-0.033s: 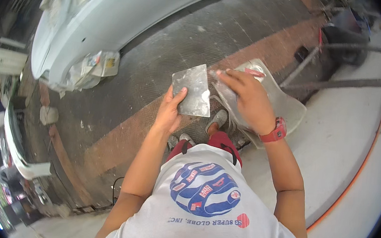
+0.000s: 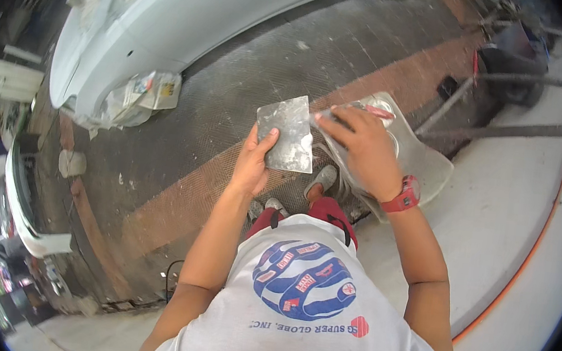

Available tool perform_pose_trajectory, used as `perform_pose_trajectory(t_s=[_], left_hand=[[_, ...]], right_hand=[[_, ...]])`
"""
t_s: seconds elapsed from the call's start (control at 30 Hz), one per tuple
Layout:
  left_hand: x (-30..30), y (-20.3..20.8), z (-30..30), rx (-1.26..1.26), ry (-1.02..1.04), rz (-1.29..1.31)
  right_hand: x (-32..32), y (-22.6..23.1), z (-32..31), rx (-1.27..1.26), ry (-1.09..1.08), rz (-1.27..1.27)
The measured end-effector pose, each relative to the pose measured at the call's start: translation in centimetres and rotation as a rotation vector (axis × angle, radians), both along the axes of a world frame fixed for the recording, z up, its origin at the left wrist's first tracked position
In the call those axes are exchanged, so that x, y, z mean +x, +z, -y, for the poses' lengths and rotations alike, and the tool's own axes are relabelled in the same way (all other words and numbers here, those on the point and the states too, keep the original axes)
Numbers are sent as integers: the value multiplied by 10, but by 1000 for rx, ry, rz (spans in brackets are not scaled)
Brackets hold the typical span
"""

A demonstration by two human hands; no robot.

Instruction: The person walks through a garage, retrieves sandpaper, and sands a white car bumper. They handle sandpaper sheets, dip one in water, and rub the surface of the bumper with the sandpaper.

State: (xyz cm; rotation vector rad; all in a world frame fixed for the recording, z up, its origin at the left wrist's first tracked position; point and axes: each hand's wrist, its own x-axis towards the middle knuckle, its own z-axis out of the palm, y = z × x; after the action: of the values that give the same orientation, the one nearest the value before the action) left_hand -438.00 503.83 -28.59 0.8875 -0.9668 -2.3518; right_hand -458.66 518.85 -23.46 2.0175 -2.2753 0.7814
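Grey and smeared with dried filler, one flat metal plate (image 2: 285,133) sat in the left hand (image 2: 254,161), thumb pressed on its lower face and fingers curled behind it, so the grip was pinched closed on the plate's lower left corner. The plate was held up in front of the chest, above the two shoes (image 2: 321,180) visible below it. The right hand (image 2: 362,150) reached across from the other side, its fingers closed around one thin spreader blade (image 2: 321,117) whose tip touched the plate's right edge. One red wristwatch (image 2: 403,195) circled the right wrist. Just behind the right hand stood one pale plastic chair (image 2: 426,163), and on its seat rested one round tin (image 2: 377,107) with a red label, partly hidden by the knuckles. Dark patterned floor matting (image 2: 234,102) ran beneath, crossed by one rust-brown band. To the upper left curved one pale blue car body (image 2: 175,7), with crumpled masking newspaper (image 2: 142,92) taped along its lower edge. One orange hose (image 2: 525,263) arced over the light concrete on the right. Two dark metal bars (image 2: 505,130) slanted beside the chair.
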Motion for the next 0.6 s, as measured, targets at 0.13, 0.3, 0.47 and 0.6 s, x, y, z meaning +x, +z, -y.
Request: perform_pose_trajectory(t_s=[0.13,0.3,0.47,0.6], left_hand=[[59,-2,20,-174,143,25],[121,-22,28,-170,443,46],[157,-26,38,-24,563,-8],[162,2,30,81,512,-148]], right_hand=[[85,5,27,121,164,-66],[134,23,31,268,318,-44],[169,56,50,15,300,434],[213,43,62,-9,367,523]])
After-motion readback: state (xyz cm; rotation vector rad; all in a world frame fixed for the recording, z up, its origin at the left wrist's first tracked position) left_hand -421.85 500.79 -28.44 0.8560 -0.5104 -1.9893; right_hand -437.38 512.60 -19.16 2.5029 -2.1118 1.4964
